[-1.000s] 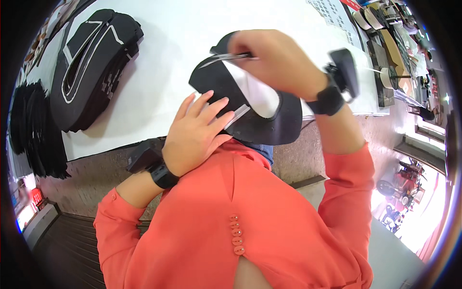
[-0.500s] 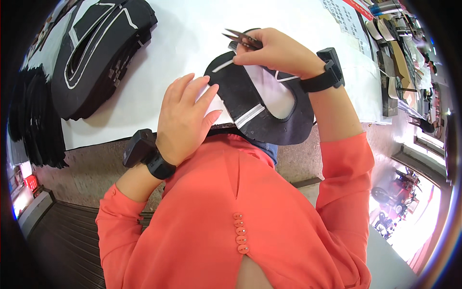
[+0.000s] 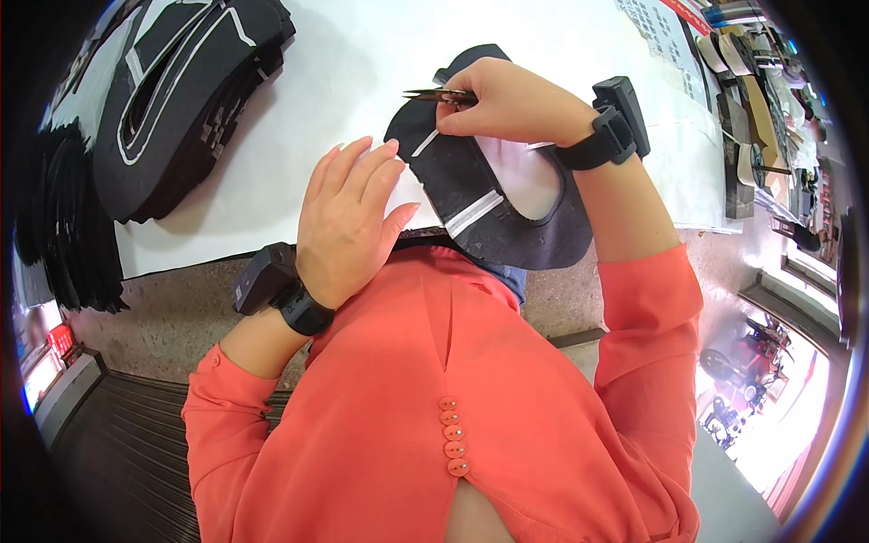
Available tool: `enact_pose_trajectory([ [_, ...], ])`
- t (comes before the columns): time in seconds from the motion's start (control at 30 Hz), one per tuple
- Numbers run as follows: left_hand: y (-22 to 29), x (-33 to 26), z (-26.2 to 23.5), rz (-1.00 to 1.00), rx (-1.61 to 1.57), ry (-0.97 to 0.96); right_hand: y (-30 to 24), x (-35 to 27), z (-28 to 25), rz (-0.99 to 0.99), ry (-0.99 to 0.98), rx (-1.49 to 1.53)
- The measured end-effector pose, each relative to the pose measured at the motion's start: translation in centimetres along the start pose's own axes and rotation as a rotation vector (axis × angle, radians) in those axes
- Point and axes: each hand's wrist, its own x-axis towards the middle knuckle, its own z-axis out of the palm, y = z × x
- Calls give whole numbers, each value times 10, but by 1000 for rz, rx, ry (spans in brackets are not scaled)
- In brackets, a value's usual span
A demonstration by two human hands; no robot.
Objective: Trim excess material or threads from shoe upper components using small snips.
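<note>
A curved black U-shaped piece (image 3: 453,176), resembling a shoe upper, lies at the near edge of the white table. My right hand (image 3: 511,101) is over its far part, fingers closed round dark thread snips (image 3: 441,96) whose points face left. Just below my right fingertips, a narrow white strip (image 3: 424,143) lies slanted on the black piece; whether they pinch its end is unclear. A wider white band (image 3: 473,214) crosses the near part. My left hand (image 3: 347,217) is open, fingers stretched, beside the black piece's left edge, holding nothing.
A thick stack of black pieces with white lines (image 3: 186,118) stands at the left. Black strips (image 3: 72,217) hang over the table's left edge. A printed sheet (image 3: 665,50) lies far right, near shelves with rolls (image 3: 735,54). White tabletop (image 3: 335,54) extends behind.
My right hand has shifted slightly down, and the snips' points have swung lower. The narrow white strip has turned to a steeper slant. My left hand has barely moved.
</note>
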Motion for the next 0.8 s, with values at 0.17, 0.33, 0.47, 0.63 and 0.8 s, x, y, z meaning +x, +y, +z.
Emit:
enact_pose_trajectory([
  [0.17,3,4,-1,8,51,-28,1,1,0,7,-5,-39],
  [0.33,4,11,-3,22,67,-36,5,3,-2,-12,72,-85],
  [0.47,3,13,-4,28,41,-23,7,0,-5,19,177,-76],
  [0.63,3,14,-4,18,33,-17,14,6,-4,5,205,-119],
  [0.8,-1,26,-1,90,25,32,12,9,-1,57,195,-115],
])
